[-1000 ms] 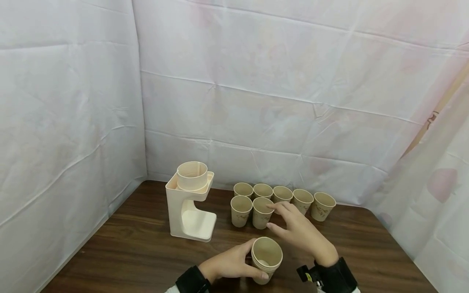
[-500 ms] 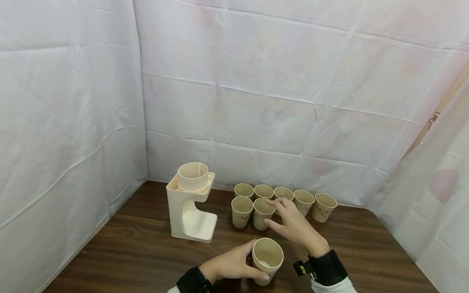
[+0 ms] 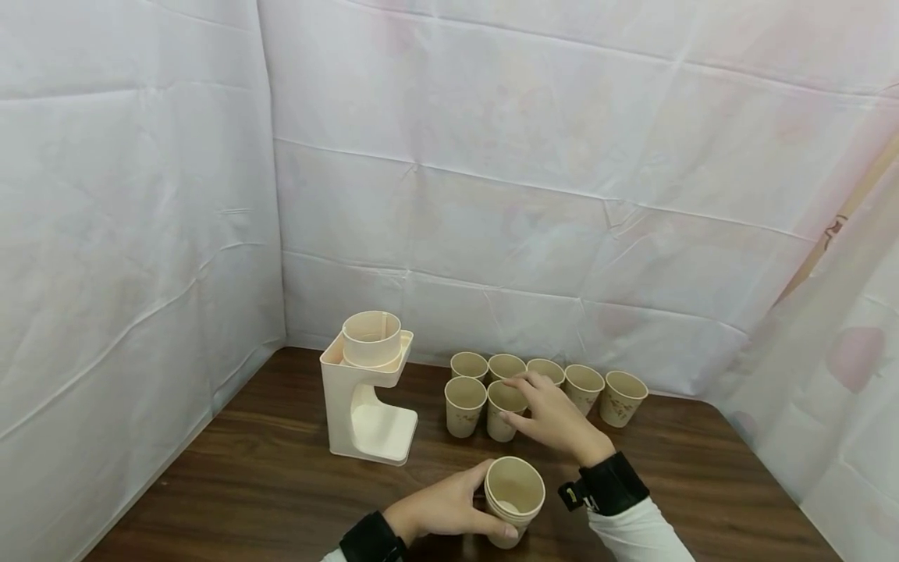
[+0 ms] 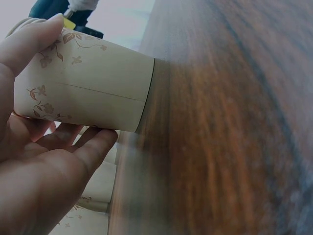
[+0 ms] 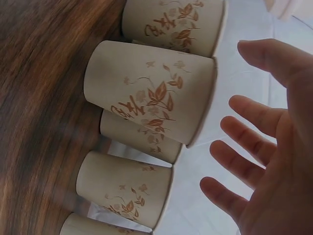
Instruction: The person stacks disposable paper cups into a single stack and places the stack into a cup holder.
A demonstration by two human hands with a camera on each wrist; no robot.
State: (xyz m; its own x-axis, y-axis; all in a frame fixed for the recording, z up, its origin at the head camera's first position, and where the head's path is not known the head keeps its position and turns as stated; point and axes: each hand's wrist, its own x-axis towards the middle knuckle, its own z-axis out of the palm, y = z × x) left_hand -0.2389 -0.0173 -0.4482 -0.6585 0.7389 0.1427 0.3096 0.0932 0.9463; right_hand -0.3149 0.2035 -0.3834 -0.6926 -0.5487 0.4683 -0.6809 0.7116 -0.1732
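Observation:
My left hand (image 3: 449,503) grips a small nested stack of beige paper cups (image 3: 516,492), upright on the table near its front. In the left wrist view the thumb and fingers lie on either side of the outer cup (image 4: 93,78), which has a brown floral print. My right hand (image 3: 558,421) is at the front-row paper cup (image 3: 504,417) on the right. Seen from the right wrist, its fingers (image 5: 239,166) are spread beside the rim of that cup (image 5: 151,93) with a gap between. Another front-row cup (image 3: 465,410) stands just left of it.
Behind is a row of several paper cups, including one at the right end (image 3: 622,398). A cream plastic stand (image 3: 339,414) with a round ring (image 3: 371,351) on top is at left. White curtains (image 3: 435,218) border the dark wooden table (image 3: 267,468).
My right hand has shifted slightly left and farther over the front-row cup. The left hand and its stack stay in place.

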